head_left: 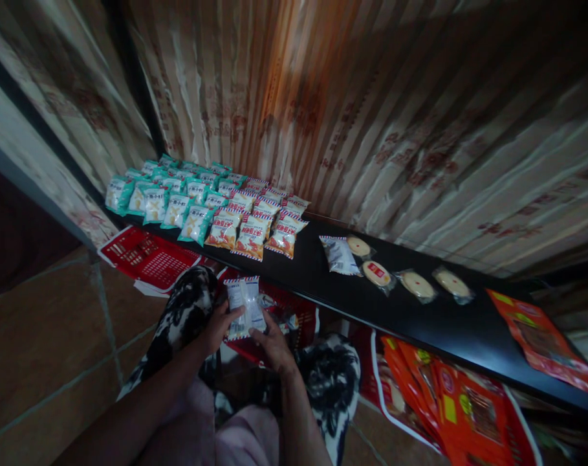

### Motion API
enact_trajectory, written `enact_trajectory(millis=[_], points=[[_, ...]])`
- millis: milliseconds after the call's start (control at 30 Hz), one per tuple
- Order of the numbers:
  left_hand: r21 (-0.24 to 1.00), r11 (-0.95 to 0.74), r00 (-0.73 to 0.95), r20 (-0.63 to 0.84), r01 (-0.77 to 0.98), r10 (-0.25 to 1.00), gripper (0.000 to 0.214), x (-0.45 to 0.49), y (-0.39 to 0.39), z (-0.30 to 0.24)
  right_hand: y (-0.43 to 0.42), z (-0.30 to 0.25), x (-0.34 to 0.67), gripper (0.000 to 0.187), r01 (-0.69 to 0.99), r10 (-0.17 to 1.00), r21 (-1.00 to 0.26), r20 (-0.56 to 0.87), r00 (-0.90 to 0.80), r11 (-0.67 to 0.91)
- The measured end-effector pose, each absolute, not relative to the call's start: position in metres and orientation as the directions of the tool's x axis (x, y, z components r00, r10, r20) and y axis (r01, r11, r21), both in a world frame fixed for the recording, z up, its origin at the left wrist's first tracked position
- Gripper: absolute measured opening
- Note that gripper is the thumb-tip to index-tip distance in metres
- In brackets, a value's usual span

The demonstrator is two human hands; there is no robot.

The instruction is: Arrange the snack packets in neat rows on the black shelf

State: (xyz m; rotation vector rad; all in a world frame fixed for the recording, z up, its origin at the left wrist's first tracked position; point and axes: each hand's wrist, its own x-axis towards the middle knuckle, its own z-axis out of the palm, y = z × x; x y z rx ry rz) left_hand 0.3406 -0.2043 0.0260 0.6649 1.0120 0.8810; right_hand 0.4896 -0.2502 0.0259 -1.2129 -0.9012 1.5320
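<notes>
Both hands hold one small snack bag (246, 307) above my lap, its printed white back facing up and striped edges at its ends. My left hand (220, 327) grips its left side with the thumb on top. On its lower right, my right hand (273, 336) pinches it. Ahead on the black shelf (294, 268) are rows of orange-and-white snack bags (255, 234) with the same striped edges. Left of them stand several rows of teal-and-white bags (177, 208). Another striped bag (339, 255) lies alone, back side up, beside round wrapped pastries (377, 274).
A red basket (151, 259) sits under the shelf's left end. Another basket (303, 323) is behind the held bag. Orange packets (468, 401) fill a basket at lower right, and one orange packet (541, 340) lies on the shelf. A pleated curtain (371, 116) hangs behind.
</notes>
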Motion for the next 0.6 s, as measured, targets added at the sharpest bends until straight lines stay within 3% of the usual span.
enact_trajectory(millis=[200,400,600], points=[[0.833,0.466,0.248,-0.404,-0.299,0.881,0.062,0.341,-0.205,0.025,-0.249,0.035,0.489,0.051,-0.106,0.971,-0.965,-0.238,-0.019,-0.238],[0.827,0.479,0.271,-0.409,-0.295,0.872,0.062,0.343,-0.204,0.023,-0.248,0.028,0.489,0.051,-0.180,0.968,-0.952,-0.252,0.006,-0.246],[0.827,0.476,0.301,-0.391,-0.301,0.870,0.065,0.345,-0.206,0.023,-0.247,0.016,0.490,0.054,-0.146,0.964,-0.961,-0.249,0.097,-0.233]])
